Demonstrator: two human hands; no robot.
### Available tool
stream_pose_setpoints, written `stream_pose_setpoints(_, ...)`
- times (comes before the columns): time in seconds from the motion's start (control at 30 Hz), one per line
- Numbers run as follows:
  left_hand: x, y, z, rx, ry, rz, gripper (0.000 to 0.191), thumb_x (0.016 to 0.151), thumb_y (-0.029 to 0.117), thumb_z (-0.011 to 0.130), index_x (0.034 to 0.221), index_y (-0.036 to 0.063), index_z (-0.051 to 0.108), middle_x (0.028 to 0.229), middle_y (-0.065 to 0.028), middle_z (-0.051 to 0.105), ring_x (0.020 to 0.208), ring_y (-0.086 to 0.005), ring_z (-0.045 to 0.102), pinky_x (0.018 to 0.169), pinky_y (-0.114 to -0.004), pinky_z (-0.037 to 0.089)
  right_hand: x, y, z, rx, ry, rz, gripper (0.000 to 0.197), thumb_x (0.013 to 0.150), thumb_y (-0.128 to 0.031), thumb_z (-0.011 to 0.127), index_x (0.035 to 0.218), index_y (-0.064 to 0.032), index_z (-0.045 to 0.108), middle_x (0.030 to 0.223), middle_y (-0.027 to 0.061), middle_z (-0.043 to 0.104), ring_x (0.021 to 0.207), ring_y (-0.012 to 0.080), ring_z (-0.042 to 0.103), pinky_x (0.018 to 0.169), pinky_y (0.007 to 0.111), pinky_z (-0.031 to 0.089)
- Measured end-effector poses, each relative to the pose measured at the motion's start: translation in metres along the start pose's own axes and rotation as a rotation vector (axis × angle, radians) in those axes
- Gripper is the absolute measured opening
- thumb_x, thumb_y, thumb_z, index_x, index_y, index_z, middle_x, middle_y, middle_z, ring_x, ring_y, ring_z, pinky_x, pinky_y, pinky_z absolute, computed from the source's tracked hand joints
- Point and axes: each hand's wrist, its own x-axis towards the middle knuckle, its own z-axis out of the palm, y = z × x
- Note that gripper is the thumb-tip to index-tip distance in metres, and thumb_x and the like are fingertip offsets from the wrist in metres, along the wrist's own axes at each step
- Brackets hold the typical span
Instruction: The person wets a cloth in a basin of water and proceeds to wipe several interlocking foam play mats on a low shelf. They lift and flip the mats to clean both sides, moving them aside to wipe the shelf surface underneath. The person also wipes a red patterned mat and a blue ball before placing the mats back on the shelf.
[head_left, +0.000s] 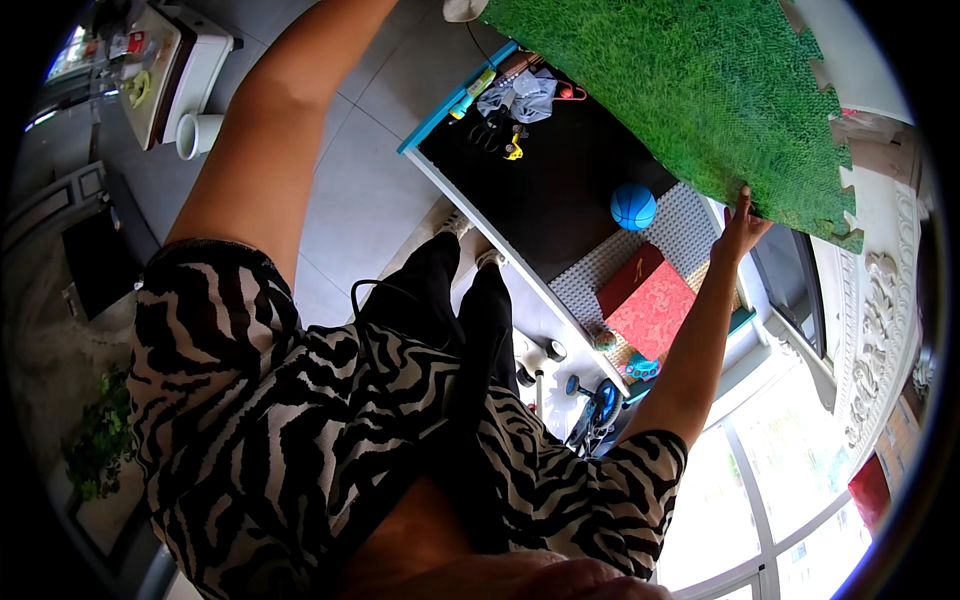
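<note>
My right hand grips the lower edge of a large grass-patterned foam mat with toothed edges, the thumb along it and the other fingers partly hidden. The mat is raised and tilted above a low table with a black top. My left arm reaches past the top edge of the picture, its hand out of view. Below the mat, a small blue basketball rests near grey studded sheeting. Close by lies a red patterned box or packet. Farther left are black-handled scissors, a yellow toy and a crumpled plastic bag.
A blue and white rim borders the table, with my feet just beside it. A small blue-wheeled vehicle stands below its near right corner. Carved white moulding is at the right. A white side table stands at upper left.
</note>
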Motion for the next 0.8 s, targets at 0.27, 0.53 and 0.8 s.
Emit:
stream_pose_setpoints(0.27,-0.075,0.020,-0.049,-0.024,-0.014,-0.055,0.073,0.086,0.036,0.065,0.144,0.0099,0.031,0.109,-0.0151,0.064,0.085,-0.0237,0.063,0.065,-0.040,0.054,-0.015,0.015,0.006,0.059,0.040,0.069,0.108,0.075,-0.034,0.080,0.149,-0.0136,0.003,0.133,0.0157,0.041,0.119,0.0275,0.047,0.088,0.046,0.047)
stream_pose_setpoints(0.53,-0.099,-0.010,-0.029,-0.205,-0.313,-0.104,0.060,0.086,0.047,0.061,0.131,0.0096,0.050,0.118,-0.0093,0.062,0.104,-0.0197,0.061,0.083,-0.035,0.051,-0.072,0.058,-0.039,-0.030,0.060,0.213,0.074,0.087,-0.026,0.068,0.142,0.0001,0.027,0.117,0.0161,0.056,0.098,0.0213,0.060,0.076,0.032,0.053)
stream_pose_setpoints(0.8,-0.291,-0.022,0.099,-0.495,-0.532,-0.701,0.028,0.094,0.034,0.051,0.101,0.0101,0.063,0.093,-0.0035,0.066,0.083,-0.0152,0.064,0.075,-0.033,0.052,-0.239,0.058,0.028,0.183,-0.597,0.596,0.079,0.086,-0.034,0.067,0.148,-0.0154,0.022,0.136,0.0184,0.044,0.112,0.0233,0.054,0.084,0.038,0.051)
